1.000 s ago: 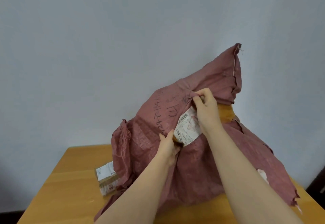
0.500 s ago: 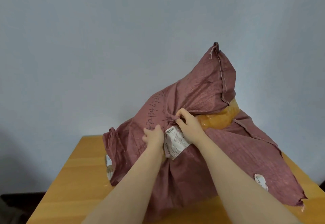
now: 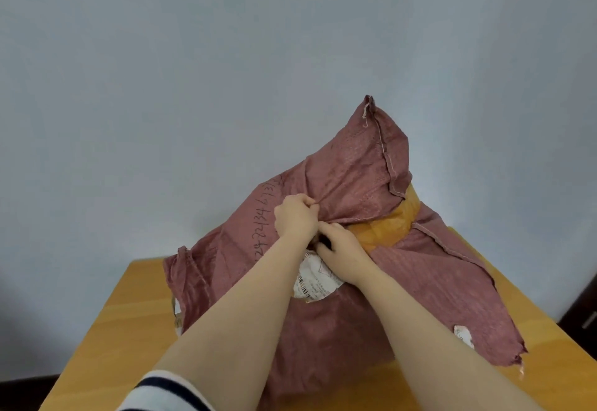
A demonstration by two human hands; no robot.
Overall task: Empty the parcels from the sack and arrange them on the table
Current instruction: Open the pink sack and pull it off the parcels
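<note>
The work is at the opening step: the parcels are mostly inside the sack (image 3: 420,281), which stands heaped across the middle of the bench (image 3: 129,330) and slumps toward its right edge. The left hand (image 3: 295,216) is closed in a fist on a bunch of the sack's cloth high on the heap. The right hand (image 3: 339,246) sits just below and touches it, with fingers curled into a dark gap in the cloth. It probably pinches the torn edge there, though the fingertips are buried.

Through that gap a white-labelled parcel (image 3: 315,281) shows under the right wrist, and an orange parcel (image 3: 387,226) bulges out beneath the sack's folded-over flap, toward the far edge.

The next move, as I judge it, calls for pulling the two grips apart to widen the gap. One hand can then reach in for the labelled parcel while the other keeps the cloth clear.

A good deal is hidden. The count and shapes of the parcels inside cannot be told. A small boxy parcel (image 3: 177,313) peeps from under the sack's left fold, mostly covered. Another label (image 3: 463,336) shows through a hole near the right edge. The bench's near edge is cut off by the arms and a striped sleeve (image 3: 161,391).
</note>
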